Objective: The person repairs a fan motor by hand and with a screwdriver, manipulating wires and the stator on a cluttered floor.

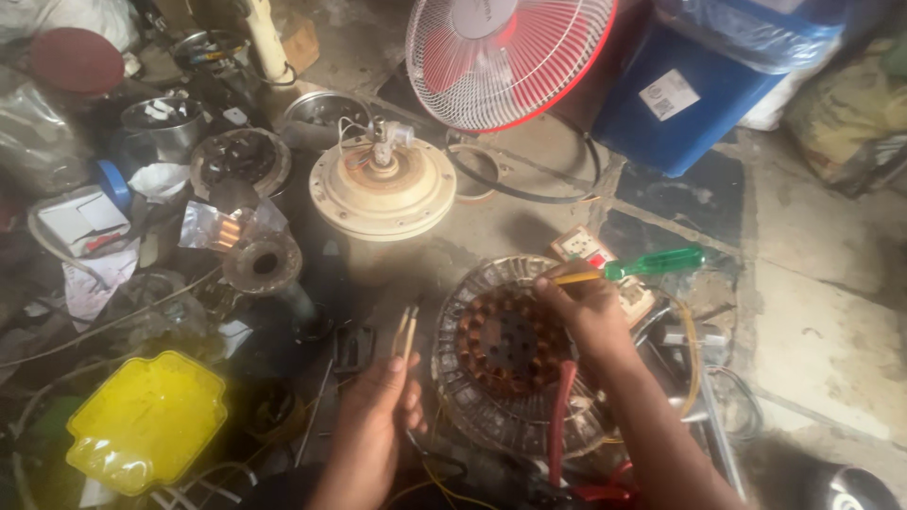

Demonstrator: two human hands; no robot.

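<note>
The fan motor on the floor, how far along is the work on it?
Done: the motor lies opened, its copper windings exposed. In hand: the right hand works a green-handled screwdriver at its rim; the left hand holds thin sticks. Left: the cream cover sits apart, not refitted.

Screwdriver (652,263) green handle, stator (510,345) copper-brown coils, fan (505,57) red-white grille, tray (146,420) yellow, drum (704,90) blue.

Stator (510,349) between hands, fan (505,57) behind
</note>
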